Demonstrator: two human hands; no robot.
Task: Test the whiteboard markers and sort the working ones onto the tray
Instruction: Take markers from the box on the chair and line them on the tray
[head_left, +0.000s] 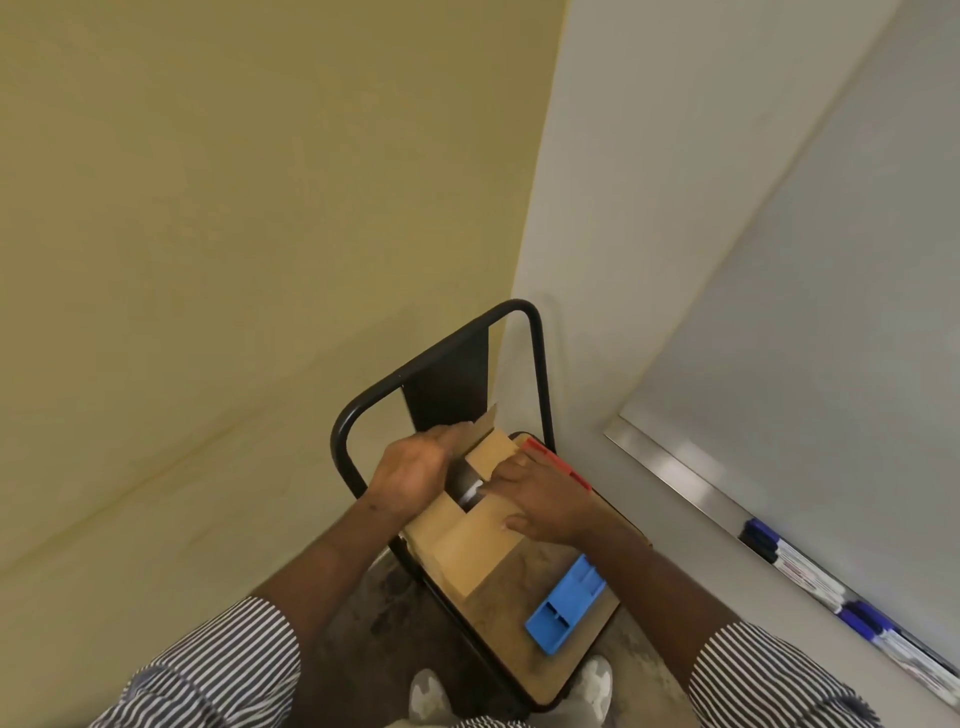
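Note:
A brown cardboard box (470, 545) sits on a chair seat (524, 631) below me. My left hand (410, 475) grips the box's far left flap. My right hand (545, 501) lies on the right flaps with straight fingers, fingertips at the dark gap between the flaps. What lies in the gap is unclear. A blue tray (566, 605) rests on the seat to the right of the box, and a red tray (558, 462) shows just past my right hand. Several blue-capped markers (810, 579) lie along the whiteboard ledge (675, 467) at the right.
The chair's black metal backrest frame (441, 358) stands against the corner of a yellow wall and a white wall. The whiteboard (831, 312) fills the right side. My shoes (592, 680) stand on a mottled floor by the seat's near edge.

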